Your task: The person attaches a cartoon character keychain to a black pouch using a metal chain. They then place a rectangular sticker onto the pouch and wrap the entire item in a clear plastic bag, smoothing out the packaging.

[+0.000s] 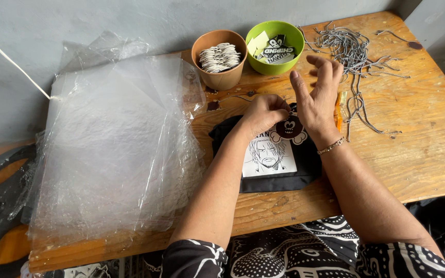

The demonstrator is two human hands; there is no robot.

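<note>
A stack of clear plastic bags (114, 144) covers the table's left end. Toward the back edge stands a brown cup (219, 59) packed with white printed tags, then a green bowl (275, 46) holding pale and black labels. Mid-table, a folded black cloth (274, 159) bears a white drawn-portrait print. The left hand (263, 114) pinches a round dark tag (289, 128) on it; the right hand (318, 98) hovers open beside. Ball chains (356, 56) sprawl at the wooden table's (428, 144) far right corner against a grey wall.

Rough, scuffed wooden table (418, 134) bearing a stack of glossy, crinkled clear plastic sheets (114, 149). Matt black cloth garment (274, 170) with printed panel; dull metal ball chains (356, 51). Matt brown paper cup (219, 59); smooth green plastic bowl (289, 31).
</note>
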